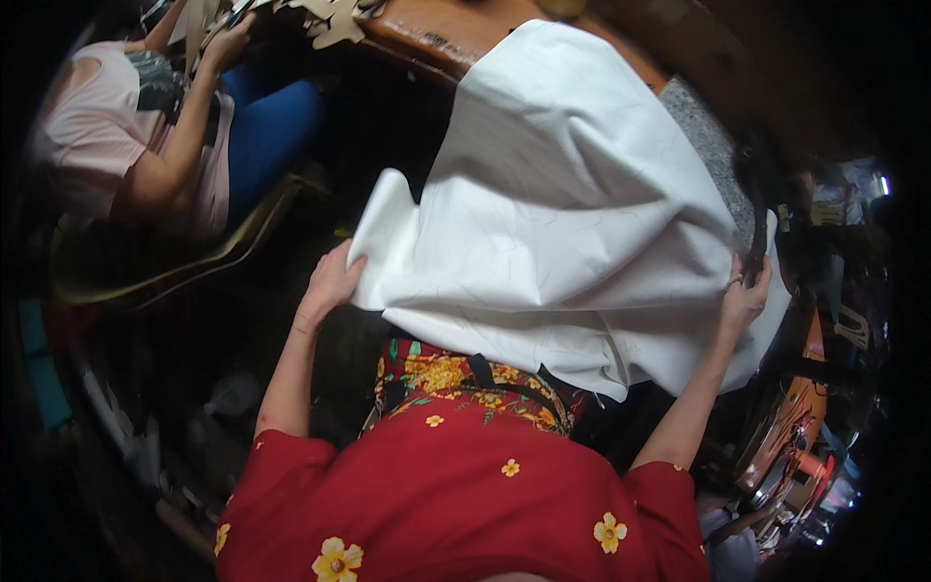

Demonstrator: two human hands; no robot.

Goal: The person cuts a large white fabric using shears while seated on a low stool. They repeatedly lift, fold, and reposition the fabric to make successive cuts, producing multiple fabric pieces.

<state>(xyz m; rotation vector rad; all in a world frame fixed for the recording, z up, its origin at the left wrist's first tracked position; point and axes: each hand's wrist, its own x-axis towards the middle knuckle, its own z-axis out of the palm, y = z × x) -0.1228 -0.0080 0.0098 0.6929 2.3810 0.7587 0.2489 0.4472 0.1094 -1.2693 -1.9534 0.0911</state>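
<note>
A large white sheet, smooth like leather or vinyl and marked with faint lines, spreads in folds from the table down to my lap. My left hand is closed on its left edge, where a corner curls up. On the right side, my right hand grips the sheet with its fingers bent round the material. A long dark thing rises by the right fingers; I cannot tell whether it is held too. The sheet's lower edge hangs bunched over my patterned lap.
An orange-brown table lies under the sheet's far end, with cut tan pieces on it. At the far left a seated person works with raised hands. A grey speckled surface and cluttered orange shelving stand at right.
</note>
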